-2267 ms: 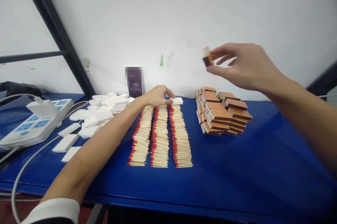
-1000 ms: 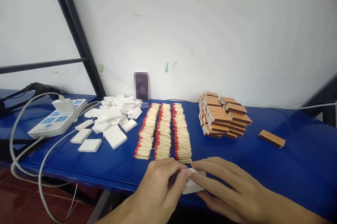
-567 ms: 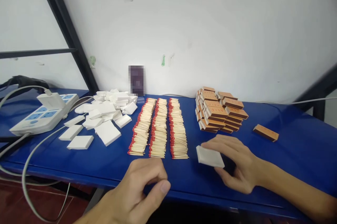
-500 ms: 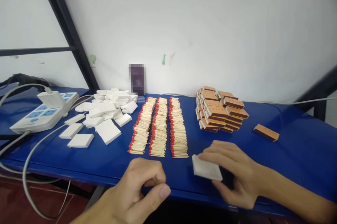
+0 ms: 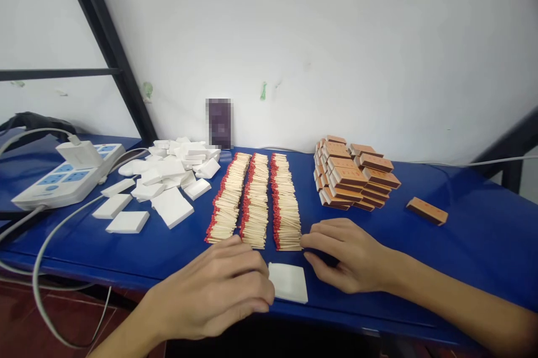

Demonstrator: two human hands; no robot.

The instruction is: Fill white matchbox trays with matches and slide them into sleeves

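A white cardboard tray (image 5: 289, 282) lies flat on the blue table (image 5: 420, 268) near its front edge, between my two hands. My left hand (image 5: 218, 291) rests palm down beside it, fingers stretched out, their tips against the tray's left edge. My right hand (image 5: 348, 254) lies just right of the tray, and its index finger and thumb, slightly apart, reach the near end of the rightmost row of the red-tipped matches (image 5: 256, 201). I see nothing held in either hand. The matches lie in three long rows.
A heap of white trays (image 5: 168, 179) sits at the left and a stack of brown matchbox sleeves (image 5: 355, 176) at the right, with one loose sleeve (image 5: 426, 210) further right. A power strip (image 5: 67, 176) with cables occupies the far left.
My right hand has put the white tray down on the table and moved up to the matches. My left hand has uncurled and slid to the tray's left edge.
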